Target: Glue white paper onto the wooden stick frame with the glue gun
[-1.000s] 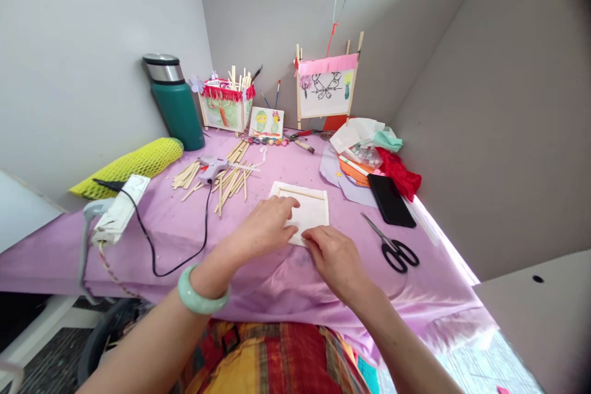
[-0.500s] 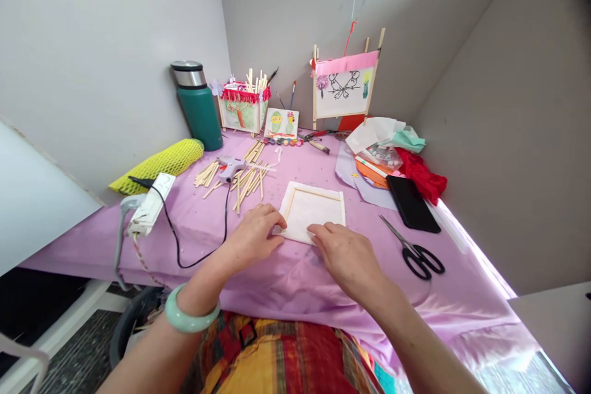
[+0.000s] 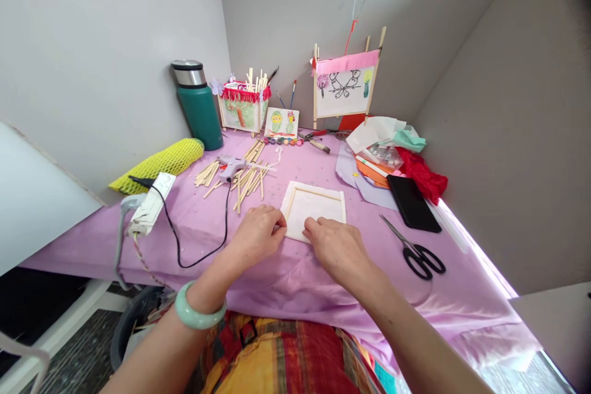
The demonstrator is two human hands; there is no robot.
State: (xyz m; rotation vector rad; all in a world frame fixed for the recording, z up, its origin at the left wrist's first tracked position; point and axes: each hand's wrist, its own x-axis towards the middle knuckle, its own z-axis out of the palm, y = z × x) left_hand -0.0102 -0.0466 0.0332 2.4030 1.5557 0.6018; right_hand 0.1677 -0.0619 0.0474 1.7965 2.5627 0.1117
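Sticks (image 3: 207, 174) and scissors (image 3: 410, 245) suggest a craft corner.

Our left hand (image 3: 261, 231) bends thumb and fingers close together; just to its right, our right hand (image 3: 335, 245) curls inward, palm down; behind both, our forearms (image 3: 406, 323) slant apart.

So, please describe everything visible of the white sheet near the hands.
The white sheet, squarish, looks like paper or cloth and lies flat on the purple tablecloth. Pale wooden sticks lie inside its far and left edges. The left hand touches its near left corner; the right hand touches and partly hides its near edge.
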